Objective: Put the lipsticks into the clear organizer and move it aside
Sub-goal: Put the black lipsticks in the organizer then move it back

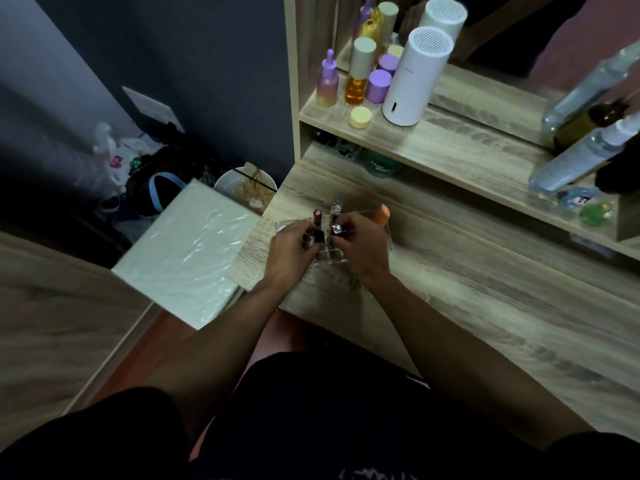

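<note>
The clear organizer (387,234) stands on the wooden desk near its left end. Inside it a dark red lipstick (317,216) and a silver lipstick (335,208) stand upright toward the back. An orange tube (383,213) rises at its right rear corner. My left hand (289,252) pinches a black-capped lipstick (319,236) at a front slot. My right hand (360,245) grips a silver lipstick (337,230) just beside it. Both hands cover the organizer's front compartments.
A raised shelf (460,147) behind carries purple and amber bottles (356,81), a white cylinder device (414,77) and clear spray bottles (585,157). A mirror stands at the back. A white plastic-wrapped box (187,251) lies left of the desk, beside a bin (242,188).
</note>
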